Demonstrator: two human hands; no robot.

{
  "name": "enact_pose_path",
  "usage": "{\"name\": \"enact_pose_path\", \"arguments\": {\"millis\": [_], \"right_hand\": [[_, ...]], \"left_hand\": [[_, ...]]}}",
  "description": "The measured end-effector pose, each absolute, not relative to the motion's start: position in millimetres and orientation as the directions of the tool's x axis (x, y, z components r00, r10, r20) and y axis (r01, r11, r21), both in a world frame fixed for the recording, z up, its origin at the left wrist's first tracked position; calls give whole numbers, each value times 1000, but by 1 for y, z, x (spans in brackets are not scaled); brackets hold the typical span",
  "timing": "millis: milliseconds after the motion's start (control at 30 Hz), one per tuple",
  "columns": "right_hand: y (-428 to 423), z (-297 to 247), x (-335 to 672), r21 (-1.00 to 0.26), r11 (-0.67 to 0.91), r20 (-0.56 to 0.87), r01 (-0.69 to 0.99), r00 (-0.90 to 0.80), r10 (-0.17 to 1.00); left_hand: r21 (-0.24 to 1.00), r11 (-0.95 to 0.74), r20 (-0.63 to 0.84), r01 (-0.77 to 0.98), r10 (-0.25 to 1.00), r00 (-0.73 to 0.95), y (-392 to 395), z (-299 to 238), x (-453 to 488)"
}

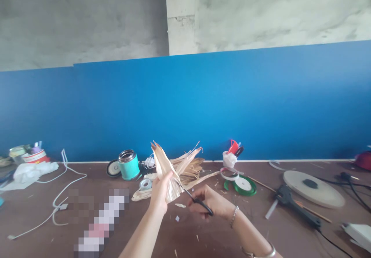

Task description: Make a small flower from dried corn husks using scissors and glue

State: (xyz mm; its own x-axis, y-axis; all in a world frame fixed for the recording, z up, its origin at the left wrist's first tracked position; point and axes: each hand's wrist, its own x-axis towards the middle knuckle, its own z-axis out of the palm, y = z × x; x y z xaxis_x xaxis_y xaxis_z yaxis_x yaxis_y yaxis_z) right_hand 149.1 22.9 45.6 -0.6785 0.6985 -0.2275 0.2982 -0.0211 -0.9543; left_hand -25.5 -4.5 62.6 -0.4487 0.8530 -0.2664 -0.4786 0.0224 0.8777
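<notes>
My left hand (160, 190) grips a piece of dried corn husk (163, 160), which stands up and fans out above the fingers. My right hand (207, 202) is closed round the dark handles of a pair of scissors (199, 202). The scissors' blades point left and meet the husk's lower right edge. Whether they are cutting through it cannot be seen. Behind the left hand lies a pile of more dried husks (193, 169). Small husk scraps (180, 205) lie on the table just below the blades.
On the brown table (174, 234) stand a turquoise jar (129, 166) and a white cup (229, 159) with red and black tools. Green ribbon (251, 188), a glue gun (298, 207) and a pale round disc (313, 194) lie right. A white cable (59, 194) runs left. A blue panel (203, 107) rises behind.
</notes>
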Motion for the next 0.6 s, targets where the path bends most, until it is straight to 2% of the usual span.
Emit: {"name": "enact_pose_path", "arguments": {"millis": [267,600], "right_hand": [[24,44,149,-953,-14,-226,303,-679,699],[23,45,149,-939,47,-204,341,-661,722]], "left_hand": [[881,-31,-227,-472,848,-480,-3,62,-27],[869,12,-275,-494,843,-463,-2,57,-26]]}}
